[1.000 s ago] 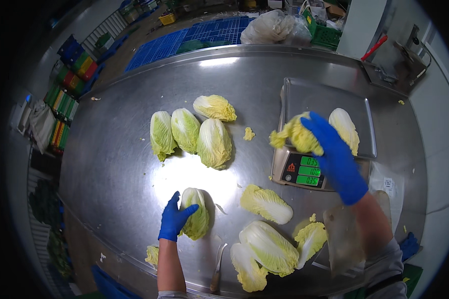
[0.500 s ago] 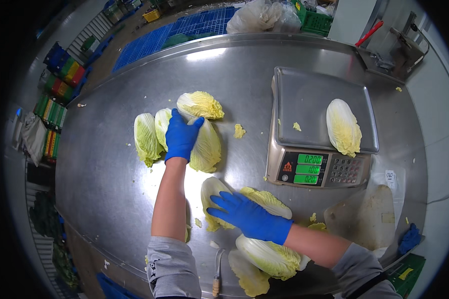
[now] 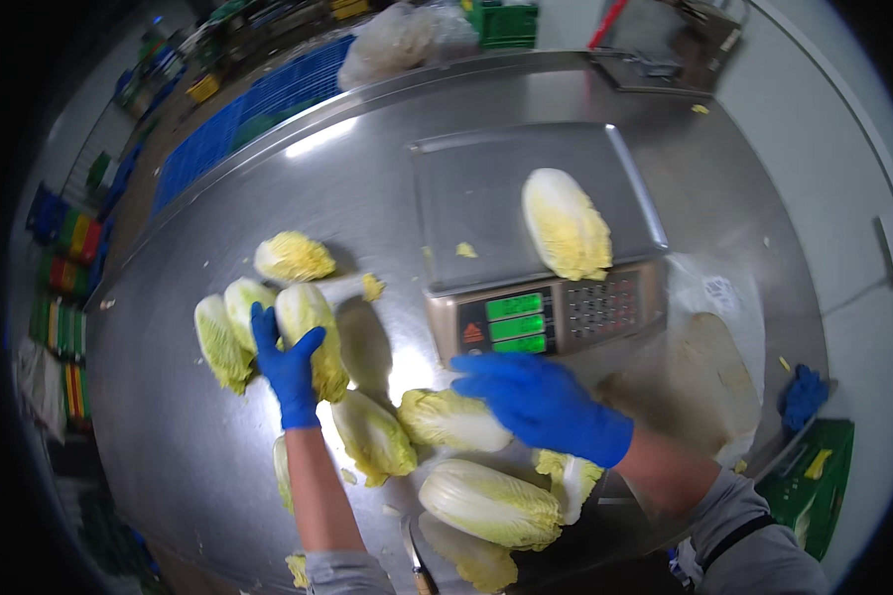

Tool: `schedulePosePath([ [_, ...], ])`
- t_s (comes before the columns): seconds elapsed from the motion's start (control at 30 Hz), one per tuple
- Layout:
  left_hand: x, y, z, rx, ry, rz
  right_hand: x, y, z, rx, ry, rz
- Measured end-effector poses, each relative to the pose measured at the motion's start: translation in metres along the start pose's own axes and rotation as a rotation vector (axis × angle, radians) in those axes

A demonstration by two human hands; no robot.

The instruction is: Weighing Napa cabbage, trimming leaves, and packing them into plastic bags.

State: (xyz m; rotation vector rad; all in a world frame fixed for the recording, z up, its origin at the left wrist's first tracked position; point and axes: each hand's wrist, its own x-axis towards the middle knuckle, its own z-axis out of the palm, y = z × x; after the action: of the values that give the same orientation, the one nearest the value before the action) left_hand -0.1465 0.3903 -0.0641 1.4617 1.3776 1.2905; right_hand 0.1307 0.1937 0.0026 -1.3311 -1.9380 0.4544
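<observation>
My left hand (image 3: 290,369), in a blue glove, rests with fingers and thumb apart between a pale napa cabbage (image 3: 243,297) and a larger napa cabbage (image 3: 313,322), touching them. My right hand (image 3: 541,402), also gloved in blue, hovers with outstretched fingers in front of the scale (image 3: 445,322), holding nothing. On the scale's pan lies one napa cabbage (image 3: 566,223). Below my right hand are a yellowish cabbage (image 3: 451,418) and a large green-white cabbage (image 3: 491,503). Another cabbage (image 3: 372,436) lies between my hands.
A knife (image 3: 415,557) with a wooden handle lies at the near edge of the steel table (image 3: 169,337). Loose leaf scraps are scattered about. Right of the scale is a clear plastic bag (image 3: 734,367), with a crumpled blue glove (image 3: 804,399) and a green crate (image 3: 814,486) beyond.
The view has swung to the right. My right hand has lifted off the near cabbages and moved toward the scale's front. My left hand stays among the left-hand cabbages.
</observation>
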Motion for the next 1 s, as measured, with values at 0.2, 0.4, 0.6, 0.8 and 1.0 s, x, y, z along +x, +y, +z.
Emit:
schedulePosePath([
  [0.2,-0.021,0.118,0.135,-0.201,-0.396,0.067,-0.011,0.038,-0.079,0.0,0.692,0.209],
  [0.4,-0.026,0.119,0.218,0.492,-0.314,0.37,-0.019,0.075,-0.084,0.228,0.738,0.344],
  [0.6,0.019,0.141,0.154,0.333,-0.27,0.138,-0.027,0.09,-0.124,0.213,0.636,0.489],
  [0.8,-0.001,0.153,0.179,0.219,-0.441,-0.097,0.02,0.127,-0.12,0.278,0.573,0.696],
  [1.0,-0.042,0.13,0.211,0.181,-0.41,-0.128,0.039,0.122,-0.076,0.331,0.377,0.719],
])
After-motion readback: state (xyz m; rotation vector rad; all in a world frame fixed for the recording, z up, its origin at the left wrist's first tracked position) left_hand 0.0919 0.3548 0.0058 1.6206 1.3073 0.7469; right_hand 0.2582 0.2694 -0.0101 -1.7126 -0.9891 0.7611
